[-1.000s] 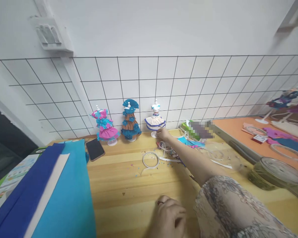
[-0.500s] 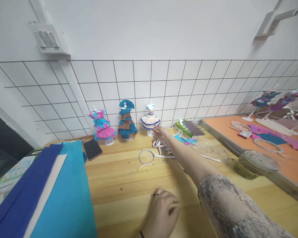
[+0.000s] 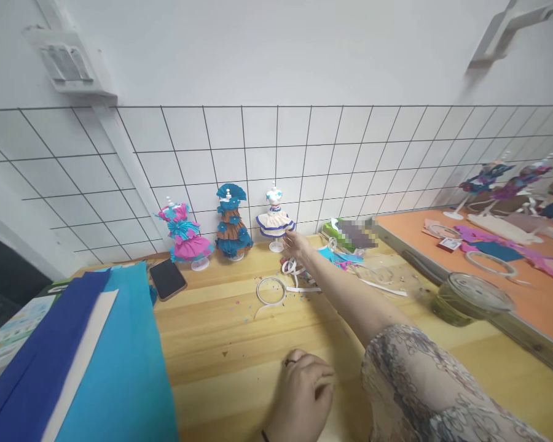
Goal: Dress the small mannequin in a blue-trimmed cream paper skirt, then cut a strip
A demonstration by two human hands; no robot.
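My right hand (image 3: 297, 247) reaches across the table to a small dress form in a white dress with blue trim (image 3: 274, 222). Its fingertips are closed at the right hem of the skirt. The form stands upright on a round white base. My left hand (image 3: 301, 393) rests on the wooden table (image 3: 203, 356) near the front, its fingers loosely curled and nothing visible in them. Left of the white dress stand a form in a brown and teal ruffled dress (image 3: 233, 224) and one in a pink and blue dress (image 3: 188, 236).
Dark blue fabric (image 3: 50, 344) and light blue fabric (image 3: 133, 356) lie at left, beside a phone (image 3: 168, 279). A ribbon roll (image 3: 271, 291), loose white ribbon (image 3: 295, 270), a green pack (image 3: 335, 233) and a clear round container (image 3: 472, 298) are about. An orange board (image 3: 544, 301) holds scraps at right.
My right hand has moved slightly in and its fingertips have closed at the white skirt's hem. My left hand has stayed put. The view has shifted a little.
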